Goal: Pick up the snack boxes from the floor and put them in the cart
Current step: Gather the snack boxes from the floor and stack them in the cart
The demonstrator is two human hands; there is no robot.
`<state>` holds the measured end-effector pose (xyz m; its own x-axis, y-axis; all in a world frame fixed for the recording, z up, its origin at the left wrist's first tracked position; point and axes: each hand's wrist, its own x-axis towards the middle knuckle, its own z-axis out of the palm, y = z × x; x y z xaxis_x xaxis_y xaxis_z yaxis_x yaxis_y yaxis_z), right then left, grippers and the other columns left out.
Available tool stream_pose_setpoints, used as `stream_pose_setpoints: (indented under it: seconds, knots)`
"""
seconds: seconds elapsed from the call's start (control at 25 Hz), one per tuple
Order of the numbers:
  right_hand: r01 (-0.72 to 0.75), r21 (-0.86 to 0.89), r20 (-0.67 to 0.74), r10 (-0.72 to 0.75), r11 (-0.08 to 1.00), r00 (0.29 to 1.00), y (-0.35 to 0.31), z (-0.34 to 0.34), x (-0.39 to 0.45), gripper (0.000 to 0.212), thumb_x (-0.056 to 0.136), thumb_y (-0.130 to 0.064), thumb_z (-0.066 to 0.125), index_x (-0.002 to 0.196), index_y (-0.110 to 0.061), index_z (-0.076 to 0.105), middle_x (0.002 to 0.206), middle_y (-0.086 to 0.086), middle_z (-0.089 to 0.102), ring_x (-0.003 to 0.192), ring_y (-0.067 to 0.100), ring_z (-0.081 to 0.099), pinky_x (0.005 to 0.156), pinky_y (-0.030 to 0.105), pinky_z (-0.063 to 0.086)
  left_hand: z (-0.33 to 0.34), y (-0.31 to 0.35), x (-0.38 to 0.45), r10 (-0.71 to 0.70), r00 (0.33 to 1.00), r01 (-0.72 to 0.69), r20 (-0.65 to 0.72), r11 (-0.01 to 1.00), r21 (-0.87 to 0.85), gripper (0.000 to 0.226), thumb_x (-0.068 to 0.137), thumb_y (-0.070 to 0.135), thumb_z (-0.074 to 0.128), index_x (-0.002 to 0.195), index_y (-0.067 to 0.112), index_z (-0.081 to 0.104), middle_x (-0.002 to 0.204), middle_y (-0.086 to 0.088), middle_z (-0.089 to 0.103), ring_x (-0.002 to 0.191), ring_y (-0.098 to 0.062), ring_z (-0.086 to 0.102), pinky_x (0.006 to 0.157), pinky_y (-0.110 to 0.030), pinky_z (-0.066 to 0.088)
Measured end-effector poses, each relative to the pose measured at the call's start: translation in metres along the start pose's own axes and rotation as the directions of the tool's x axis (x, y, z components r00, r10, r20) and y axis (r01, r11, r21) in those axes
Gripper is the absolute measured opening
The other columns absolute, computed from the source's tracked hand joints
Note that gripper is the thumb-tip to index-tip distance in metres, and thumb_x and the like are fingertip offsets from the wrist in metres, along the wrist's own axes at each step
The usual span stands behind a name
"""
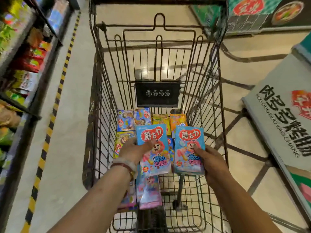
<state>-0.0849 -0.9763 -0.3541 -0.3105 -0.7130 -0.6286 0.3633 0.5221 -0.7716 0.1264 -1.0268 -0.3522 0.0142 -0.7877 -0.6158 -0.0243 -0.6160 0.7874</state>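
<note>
Hands over cart (101,91); left hand (134,149) fingers grip blue box (154,148); right hand (212,163) fingers grip second box (188,148)

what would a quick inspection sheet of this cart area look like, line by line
surface: wire shopping cart on a glossy tiled floor; its base is partly covered with boxes.
job's things: two blue snack boxes, left box and right box, held over the cart; more snack boxes lie flat inside.
clutter: black placard on the cart's far panel.
grips: left hand holds the left box, right hand holds the right box; bracelets on the left wrist.
cables: nothing seen.
surroundings: stocked shelves to the left, striped floor tape, printed cartons to the right.
</note>
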Motion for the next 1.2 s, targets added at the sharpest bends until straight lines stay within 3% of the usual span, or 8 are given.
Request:
stream_pose_setpoints:
  seconds: [0.2,0.28,0.56,0.76,0.88,1.0,1.08,1.2]
  knots:
    - [0.112,-0.18,-0.186,-0.145,0.977,0.972,0.031,0.026,0.125,0.016,0.09,-0.018,0.065,0.105,-0.013,0.062,0.102,0.012,0.069,0.077,0.021,0.071,0.069,0.042,0.06,0.03,-0.006,0.114,0.141,0.984,-0.113,-0.113,0.967,0.226,0.023,0.076,0.035,0.076,0.089,0.02,0.064,0.082,0.002,0.068,0.071,-0.017,0.061,0.057,-0.024,0.044]
    - [0.145,-0.258,-0.22,-0.204,0.955,0.954,0.044,0.034,0.169,0.023,0.09,-0.024,0.065,0.11,-0.013,0.062,0.106,0.01,0.069,0.086,0.026,0.069,0.077,0.05,0.057,0.045,-0.012,0.155,0.222,0.962,-0.164,-0.16,0.936,0.311,0.042,0.075,0.034,0.078,0.107,0.015,0.057,0.092,0.003,0.064,0.081,-0.015,0.061,0.066,-0.023,0.044]
    - [0.128,-0.644,-0.233,-0.353,0.754,0.906,0.057,0.044,0.245,0.044,0.094,-0.033,0.056,0.134,-0.014,0.052,0.131,0.005,0.057,0.119,0.026,0.053,0.091,0.028,0.037,0.075,-0.039,0.241,0.413,0.904,-0.284,-0.109,0.772,0.568,0.071,0.071,0.037,0.081,0.128,0.012,0.047,0.114,-0.008,0.065,0.105,-0.026,0.061,0.084,-0.034,0.048]
    - [0.063,-0.807,-0.192,-0.362,0.588,0.912,0.056,0.049,0.26,0.038,0.099,-0.029,0.046,0.133,-0.013,0.049,0.133,0.009,0.054,0.121,0.026,0.048,0.075,0.029,0.026,0.086,-0.047,0.259,0.448,0.894,-0.332,-0.013,0.682,0.652,0.076,0.086,0.029,0.067,0.147,0.009,0.026,0.143,-0.012,0.043,0.13,-0.025,0.04,0.092,-0.022,0.028]
    - [0.112,-0.895,-0.108,-0.454,0.431,0.885,0.066,0.05,0.259,0.046,0.099,-0.025,0.041,0.143,-0.014,0.038,0.146,0.008,0.042,0.132,0.023,0.039,0.098,0.029,0.03,0.097,-0.057,0.251,0.455,0.89,-0.319,-0.027,0.664,0.677,0.073,0.094,0.017,0.056,0.15,0.006,0.011,0.156,-0.015,0.016,0.144,-0.025,0.015,0.11,-0.019,0.011]
    - [0.185,-0.949,0.023,-0.527,0.257,0.849,0.074,0.051,0.259,0.047,0.096,-0.016,0.045,0.142,-0.007,0.041,0.146,0.016,0.041,0.132,0.031,0.039,0.107,0.035,0.028,0.097,-0.069,0.25,0.64,0.765,-0.378,0.067,0.362,0.852,0.068,0.086,0.001,0.058,0.147,0.004,0.027,0.153,-0.021,0.022,0.143,-0.038,0.018,0.114,-0.04,0.016]
    - [0.197,-0.969,0.079,-0.567,0.151,0.82,0.081,0.053,0.262,0.043,0.091,-0.012,0.048,0.132,0.0,0.053,0.135,0.023,0.052,0.125,0.04,0.047,0.104,0.043,0.037,0.093,-0.067,0.246,0.502,0.824,-0.379,0.263,0.144,0.914,0.057,0.095,0.017,0.049,0.147,0.012,0.028,0.157,-0.013,0.018,0.145,-0.032,0.01,0.117,-0.042,0.008]
    - [0.207,-0.978,0.162,-0.529,0.025,0.833,0.079,0.063,0.269,0.049,0.089,-0.024,0.042,0.132,-0.003,0.053,0.137,0.02,0.052,0.129,0.039,0.044,0.105,0.046,0.037,0.085,-0.068,0.244,0.318,0.884,-0.386,0.343,0.082,0.919,0.058,0.101,0.037,0.028,0.152,0.019,0.007,0.16,-0.003,0.0,0.146,-0.022,-0.005,0.117,-0.035,-0.004]
